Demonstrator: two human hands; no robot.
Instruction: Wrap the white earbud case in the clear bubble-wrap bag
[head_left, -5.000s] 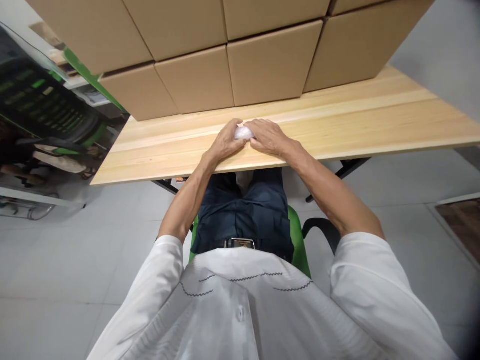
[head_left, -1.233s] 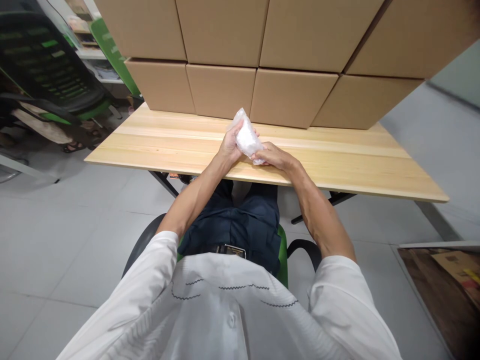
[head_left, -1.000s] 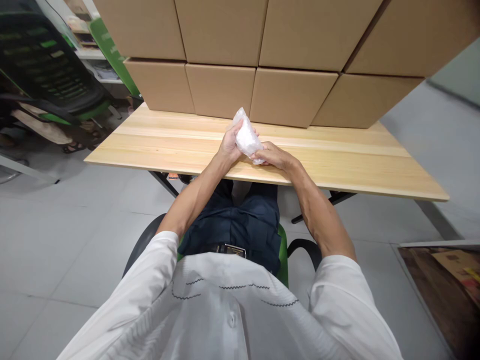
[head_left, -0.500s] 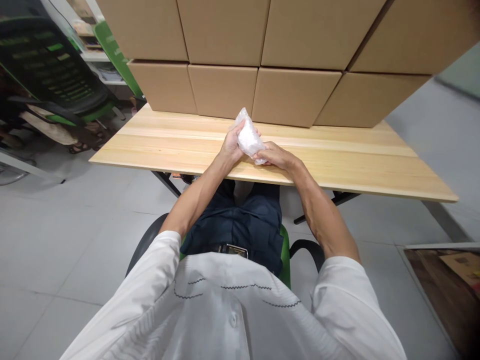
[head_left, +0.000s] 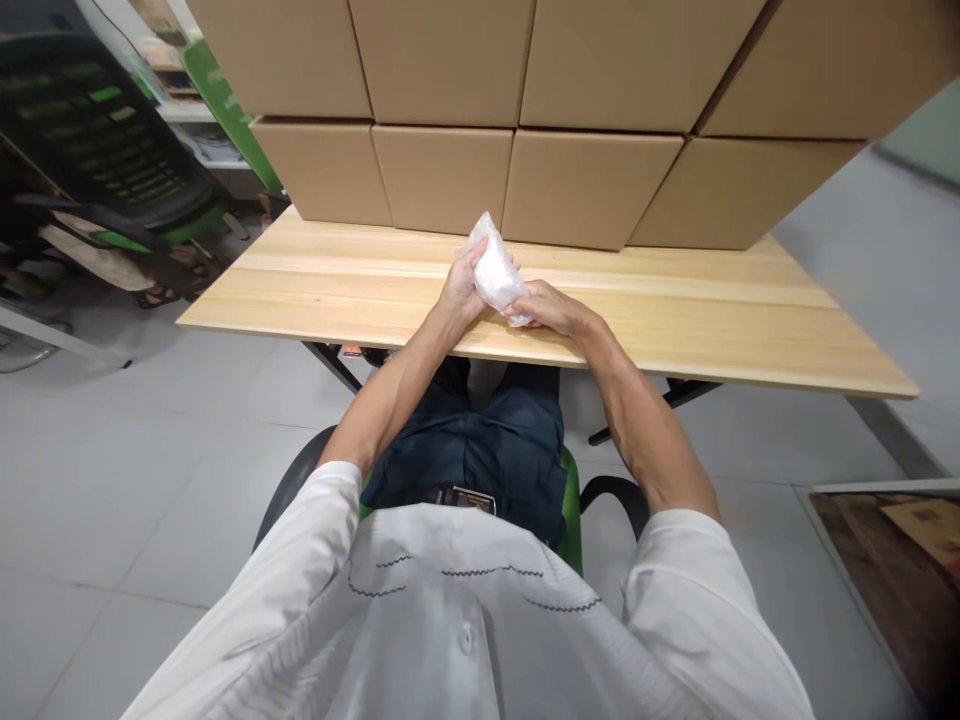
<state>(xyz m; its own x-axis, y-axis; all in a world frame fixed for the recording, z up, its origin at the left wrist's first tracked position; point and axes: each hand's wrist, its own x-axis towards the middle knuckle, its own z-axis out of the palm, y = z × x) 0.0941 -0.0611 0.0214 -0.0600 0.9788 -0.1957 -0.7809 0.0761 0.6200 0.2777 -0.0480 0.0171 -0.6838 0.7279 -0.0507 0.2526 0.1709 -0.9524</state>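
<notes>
Both hands hold a white, translucent wrapped bundle, which looks like plastic or bubble wrap around something I cannot make out. My left hand grips its upper left side, thumb lying across the front. At its lower right end, my right hand pinches the wrap between thumb and fingers. The bundle is tilted, its pointed top leaning left, just above the front part of the wooden table. Some fingers of each hand are hidden behind it.
Several cardboard boxes stand stacked in two rows along the table's back. A green and black office chair is at the left, with another person's sandalled foot near it. A framed dark board is low at the right.
The hands keep the same hold on the bundle. Only a very slight shift of the whole view shows.
</notes>
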